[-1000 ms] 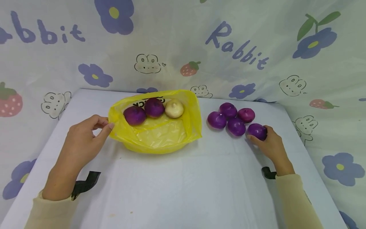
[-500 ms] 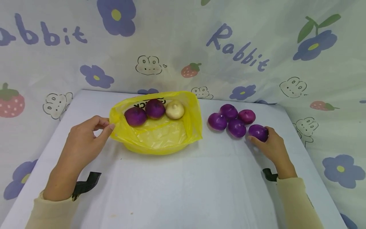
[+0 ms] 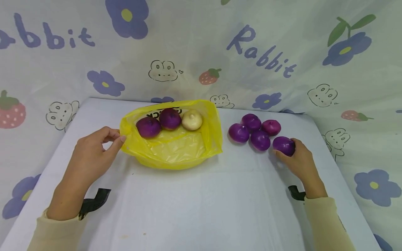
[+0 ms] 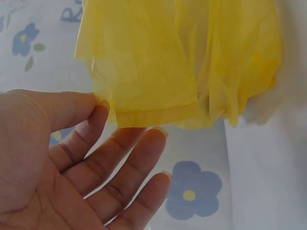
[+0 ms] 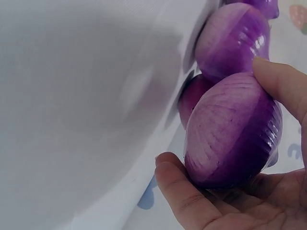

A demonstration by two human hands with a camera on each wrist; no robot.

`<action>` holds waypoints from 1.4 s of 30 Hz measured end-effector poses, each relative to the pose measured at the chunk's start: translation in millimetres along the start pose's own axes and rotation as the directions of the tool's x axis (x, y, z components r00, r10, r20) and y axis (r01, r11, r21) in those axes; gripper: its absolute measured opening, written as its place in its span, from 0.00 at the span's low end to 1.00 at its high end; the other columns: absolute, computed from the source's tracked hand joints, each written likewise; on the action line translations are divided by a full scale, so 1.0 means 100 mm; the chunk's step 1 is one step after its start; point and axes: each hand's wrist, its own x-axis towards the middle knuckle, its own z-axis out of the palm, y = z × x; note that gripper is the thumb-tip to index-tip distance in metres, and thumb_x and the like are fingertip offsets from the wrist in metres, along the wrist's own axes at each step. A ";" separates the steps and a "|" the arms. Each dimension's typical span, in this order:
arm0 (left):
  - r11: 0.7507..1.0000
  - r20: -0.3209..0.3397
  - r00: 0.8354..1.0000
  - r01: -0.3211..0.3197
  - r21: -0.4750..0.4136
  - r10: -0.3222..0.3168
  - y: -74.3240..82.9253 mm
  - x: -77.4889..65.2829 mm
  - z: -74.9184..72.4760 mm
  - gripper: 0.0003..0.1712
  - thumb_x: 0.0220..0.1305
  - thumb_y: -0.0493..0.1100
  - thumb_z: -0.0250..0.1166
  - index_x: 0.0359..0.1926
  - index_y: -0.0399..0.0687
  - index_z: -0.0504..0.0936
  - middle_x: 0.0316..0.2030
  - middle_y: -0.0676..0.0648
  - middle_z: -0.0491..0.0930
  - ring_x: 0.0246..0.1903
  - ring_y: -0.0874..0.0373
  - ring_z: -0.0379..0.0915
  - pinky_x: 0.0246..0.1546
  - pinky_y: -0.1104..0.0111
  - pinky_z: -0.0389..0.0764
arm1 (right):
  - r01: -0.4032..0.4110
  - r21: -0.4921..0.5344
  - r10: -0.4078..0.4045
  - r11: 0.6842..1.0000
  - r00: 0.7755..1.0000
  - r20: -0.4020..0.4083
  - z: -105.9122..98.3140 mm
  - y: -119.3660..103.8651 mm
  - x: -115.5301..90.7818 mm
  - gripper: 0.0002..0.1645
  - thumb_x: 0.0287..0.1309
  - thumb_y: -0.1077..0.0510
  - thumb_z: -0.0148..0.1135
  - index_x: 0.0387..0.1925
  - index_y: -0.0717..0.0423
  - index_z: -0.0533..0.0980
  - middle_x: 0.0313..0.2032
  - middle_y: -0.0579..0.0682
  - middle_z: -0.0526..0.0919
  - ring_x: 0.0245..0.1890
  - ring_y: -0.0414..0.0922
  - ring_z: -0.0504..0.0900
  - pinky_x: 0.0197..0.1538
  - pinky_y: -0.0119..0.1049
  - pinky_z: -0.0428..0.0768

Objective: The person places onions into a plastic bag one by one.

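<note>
A yellow plastic bag (image 3: 176,150) lies with its mouth spread, and my left hand (image 3: 95,153) pinches its left edge between thumb and index finger. The other fingers of that hand stretch loosely below the bag in the left wrist view. Inside the bag sit two purple onions (image 3: 148,127) and one pale onion (image 3: 192,120). On the right side of the table, my right hand (image 3: 299,158) grips a glossy purple onion (image 5: 232,132), thumb on one side and fingers on the other. Whether this onion touches the table is hard to tell.
Several more purple onions (image 3: 260,140) are grouped between the bag and my right hand. A white cloth covers the table (image 3: 201,205). Behind it hangs a patterned curtain (image 3: 188,42) with flowers and rabbits.
</note>
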 end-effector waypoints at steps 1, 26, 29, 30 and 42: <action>1.000 -0.001 1.000 0.000 0.001 0.000 0.00 0.00 0.00 0.20 0.78 0.53 0.59 0.54 0.41 0.81 0.49 0.38 0.85 0.40 0.43 0.73 0.36 0.56 0.73 | 0.008 0.002 -0.008 1.000 1.000 -0.002 0.00 -0.01 0.00 0.63 0.64 0.32 0.68 0.75 0.77 0.54 0.67 0.79 0.66 0.63 0.75 0.69 0.62 0.72 0.72; 1.000 0.003 1.000 -0.001 0.004 0.001 0.00 0.00 0.02 0.20 0.78 0.53 0.59 0.55 0.41 0.80 0.49 0.38 0.85 0.44 0.39 0.76 0.41 0.49 0.76 | 0.141 0.047 -0.138 0.989 0.988 -0.064 -0.10 -0.35 -0.20 0.61 0.63 0.38 0.73 0.75 0.75 0.54 0.67 0.77 0.68 0.63 0.72 0.72 0.61 0.70 0.73; 1.000 -0.001 1.000 -0.002 0.002 0.002 -0.01 -0.01 0.02 0.20 0.78 0.53 0.59 0.55 0.41 0.80 0.49 0.38 0.85 0.45 0.39 0.76 0.41 0.49 0.76 | 0.162 0.045 -0.159 0.986 0.985 -0.063 -0.11 -0.40 -0.23 0.60 0.63 0.37 0.72 0.75 0.74 0.55 0.66 0.75 0.69 0.61 0.69 0.73 0.60 0.69 0.74; 1.000 -0.003 1.000 -0.004 0.001 0.004 -0.02 -0.01 0.02 0.20 0.78 0.52 0.60 0.55 0.41 0.81 0.49 0.39 0.85 0.45 0.39 0.76 0.41 0.50 0.76 | 0.168 0.044 -0.165 0.985 0.984 -0.063 -0.12 -0.42 -0.23 0.60 0.63 0.37 0.72 0.75 0.73 0.55 0.66 0.75 0.69 0.61 0.69 0.73 0.60 0.68 0.75; 1.000 0.003 1.000 -0.004 0.005 0.004 -0.01 -0.01 0.01 0.20 0.78 0.53 0.59 0.55 0.41 0.80 0.49 0.38 0.85 0.44 0.39 0.76 0.41 0.49 0.77 | 0.233 0.056 -0.229 0.971 0.970 -0.076 -0.14 -0.62 -0.34 0.57 0.63 0.39 0.73 0.75 0.69 0.58 0.68 0.70 0.69 0.63 0.67 0.74 0.59 0.67 0.78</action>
